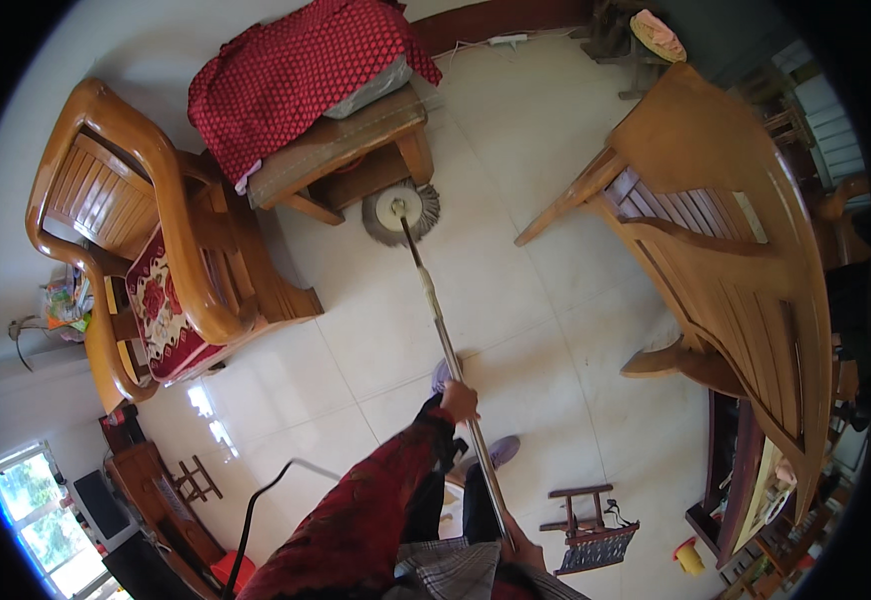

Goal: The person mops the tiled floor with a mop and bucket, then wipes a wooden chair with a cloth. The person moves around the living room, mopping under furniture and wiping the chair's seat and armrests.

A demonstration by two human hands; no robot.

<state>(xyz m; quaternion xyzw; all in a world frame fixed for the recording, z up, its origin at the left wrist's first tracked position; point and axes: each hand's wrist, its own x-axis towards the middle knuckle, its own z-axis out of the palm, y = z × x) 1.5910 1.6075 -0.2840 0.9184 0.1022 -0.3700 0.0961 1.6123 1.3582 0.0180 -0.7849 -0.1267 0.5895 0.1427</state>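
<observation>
Left hand [459, 400] closed around mop pole [446, 340]; right hand [519, 548] grips its lower end. Mop head [401, 212] on floor against the small table [341, 150]. Risk: strands snagging table leg [418, 155].

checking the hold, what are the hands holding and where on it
Both hands hold the mop by its metal pole: left hand mid-shaft, right hand near the upper end.

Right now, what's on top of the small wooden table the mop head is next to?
A red patterned cloth drapes over the wooden table, covering a grey bulky thing; what that is stays hidden. The mop head sits at the table's foot.
</observation>
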